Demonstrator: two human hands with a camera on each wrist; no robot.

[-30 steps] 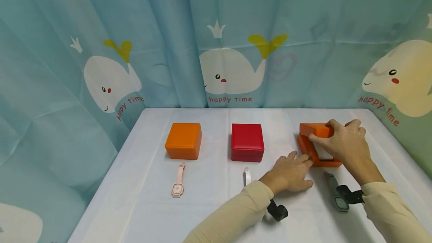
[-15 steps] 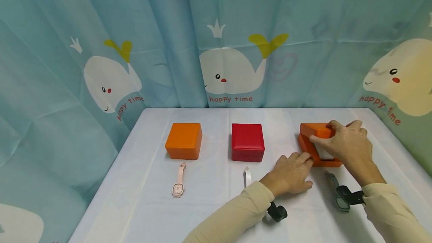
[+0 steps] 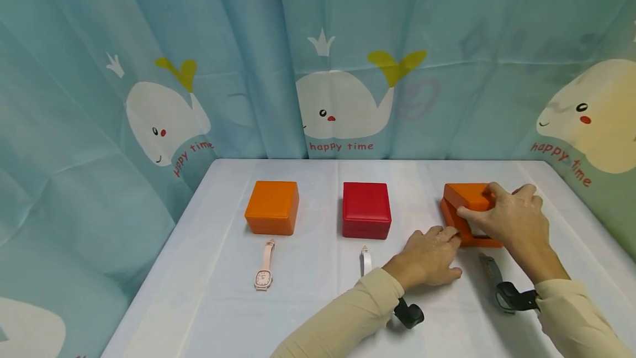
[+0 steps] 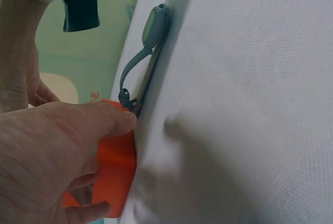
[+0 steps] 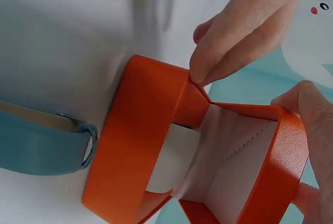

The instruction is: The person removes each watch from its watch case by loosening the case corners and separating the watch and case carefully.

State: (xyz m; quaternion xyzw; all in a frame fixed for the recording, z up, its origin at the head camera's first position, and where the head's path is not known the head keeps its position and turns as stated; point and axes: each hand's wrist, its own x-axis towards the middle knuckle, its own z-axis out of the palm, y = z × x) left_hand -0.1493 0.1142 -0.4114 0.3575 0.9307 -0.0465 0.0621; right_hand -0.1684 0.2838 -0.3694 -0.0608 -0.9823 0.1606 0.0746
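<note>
At the table's right, an orange watch box (image 3: 452, 217) stands with its hinged lid (image 3: 467, 195) partly raised. In the right wrist view, a white watch cushion (image 5: 174, 159) lies inside the base. My right hand (image 3: 519, 220) grips the lid between thumb and fingers. My left hand (image 3: 428, 256) touches the base's left side with its fingertips. A teal-strapped watch (image 3: 491, 267) lies in front of the box, its dial partly covered by the right wrist camera in the head view. The left wrist view has this watch (image 4: 151, 28) just beyond my thumb.
A lighter orange box (image 3: 271, 207) and a red box (image 3: 366, 210) stand closed to the left. A pink watch (image 3: 263, 278) lies in front of the first. A white watch strap (image 3: 366, 259) shows past my left sleeve. A curtain (image 3: 248, 70) hangs behind the white table (image 3: 223, 314).
The box lid has tipped down and forward with my right hand, so less of the white inside shows. My left hand stays at the base.
</note>
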